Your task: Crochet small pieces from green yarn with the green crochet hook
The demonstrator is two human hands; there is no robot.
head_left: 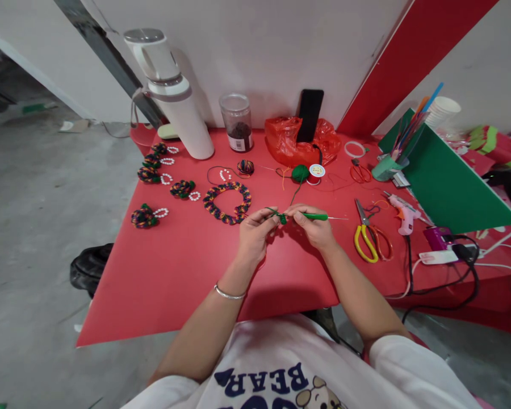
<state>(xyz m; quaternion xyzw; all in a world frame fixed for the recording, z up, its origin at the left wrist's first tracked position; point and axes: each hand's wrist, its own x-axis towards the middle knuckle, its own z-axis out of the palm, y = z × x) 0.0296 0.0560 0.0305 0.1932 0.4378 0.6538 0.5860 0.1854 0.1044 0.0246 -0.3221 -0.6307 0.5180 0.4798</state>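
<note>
My right hand [313,227] is closed round a crochet hook with a green handle [317,216], its thin metal end pointing right. Between my two hands is a small piece of green crochet [283,219], pinched by the fingers of my left hand [258,230]. A strand runs up from the work to a green yarn ball [300,173], which lies beside a spool of red thread [316,174]. Just left of my left hand lies a ring of multicoloured braided crochet [226,203].
Several multicoloured yarn pieces with bead loops [145,216] lie at left. Behind stand a white flask [181,116], a clear jar [237,125] and a phone [310,115] on a red bag. At right are scissors [368,241], a pink glue gun [404,213] and a power strip [440,257].
</note>
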